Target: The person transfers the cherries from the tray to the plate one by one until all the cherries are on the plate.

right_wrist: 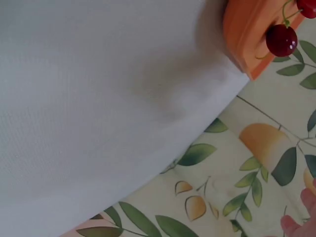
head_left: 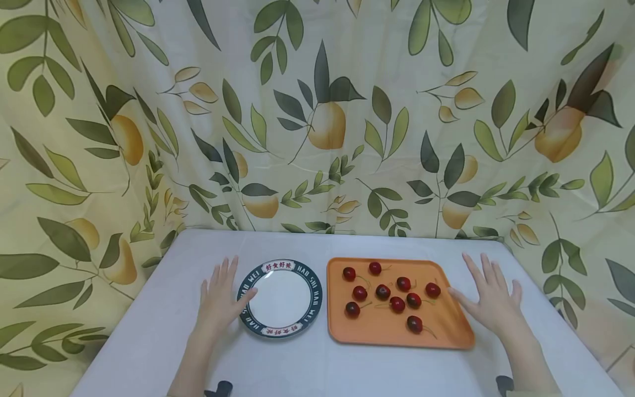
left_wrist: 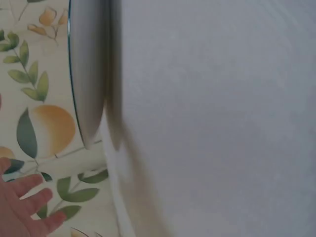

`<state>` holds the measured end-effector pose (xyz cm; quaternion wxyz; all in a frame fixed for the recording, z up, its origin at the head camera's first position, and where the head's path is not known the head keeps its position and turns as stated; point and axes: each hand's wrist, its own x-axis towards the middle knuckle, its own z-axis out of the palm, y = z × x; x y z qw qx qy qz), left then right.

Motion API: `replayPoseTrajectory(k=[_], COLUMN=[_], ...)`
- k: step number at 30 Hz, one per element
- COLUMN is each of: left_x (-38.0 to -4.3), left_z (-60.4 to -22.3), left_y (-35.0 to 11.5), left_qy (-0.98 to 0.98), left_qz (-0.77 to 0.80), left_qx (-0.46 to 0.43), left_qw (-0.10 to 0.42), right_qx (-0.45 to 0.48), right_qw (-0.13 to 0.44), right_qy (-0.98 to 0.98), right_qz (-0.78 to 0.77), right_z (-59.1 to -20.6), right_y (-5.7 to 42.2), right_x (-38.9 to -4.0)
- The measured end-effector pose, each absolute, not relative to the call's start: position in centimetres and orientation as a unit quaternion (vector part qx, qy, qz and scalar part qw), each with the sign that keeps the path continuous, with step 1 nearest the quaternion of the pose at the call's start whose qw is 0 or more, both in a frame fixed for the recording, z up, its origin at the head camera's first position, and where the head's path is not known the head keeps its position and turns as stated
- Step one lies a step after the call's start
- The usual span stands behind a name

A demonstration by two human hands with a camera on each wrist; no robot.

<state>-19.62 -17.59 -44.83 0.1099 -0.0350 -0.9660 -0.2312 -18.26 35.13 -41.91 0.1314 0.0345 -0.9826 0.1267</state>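
A round white plate (head_left: 278, 300) with a dark green lettered rim lies left of centre on the table. My left hand (head_left: 218, 300) is beside its left edge, fingers spread and holding nothing; whether the thumb touches the rim, I cannot tell. To the plate's right is an orange rectangular tray (head_left: 446, 331) bearing several dark red cherries (head_left: 382, 291) with stems. By the tray's right edge my right hand (head_left: 496, 303) has its fingers extended and grips nothing. The left wrist view catches the plate's side (left_wrist: 89, 74); the right wrist view has a tray corner (right_wrist: 242, 39) and a cherry (right_wrist: 281, 40).
A white cloth (head_left: 317, 369) covers the table under the plate and tray. Behind and around the table hangs a curtain (head_left: 317, 187) printed with leaves and yellow fruit. Only a narrow gap separates plate and tray.
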Motion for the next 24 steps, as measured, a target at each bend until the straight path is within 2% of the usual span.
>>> replayPoseTrajectory(k=[5, 9, 14, 24], left_x=[-20.3, -20.7, -20.9, -21.1], left_z=[-45.7, -46.2, -46.5, -47.1], left_y=[-18.8, -19.8, -20.7, -21.8], left_qy=[-0.922, -0.878, -0.824, -0.748], left_qz=[-0.38, -0.475, -0.558, -0.639], left_qx=[0.01, 0.055, 0.094, 0.139], left_qw=[0.067, 0.016, -0.037, -0.11], right_qx=[0.061, 0.08, 0.106, 0.145], right_qw=[0.171, 0.174, 0.151, 0.078], right_qy=[-0.976, -0.974, -0.977, -0.985], right_qz=[0.122, 0.118, 0.111, 0.061], right_z=[-42.4, -42.8, -43.4, -44.3], right_y=[35.7, 36.1, 36.5, 37.1], right_x=[-19.6, -20.6, -21.9, -23.9])
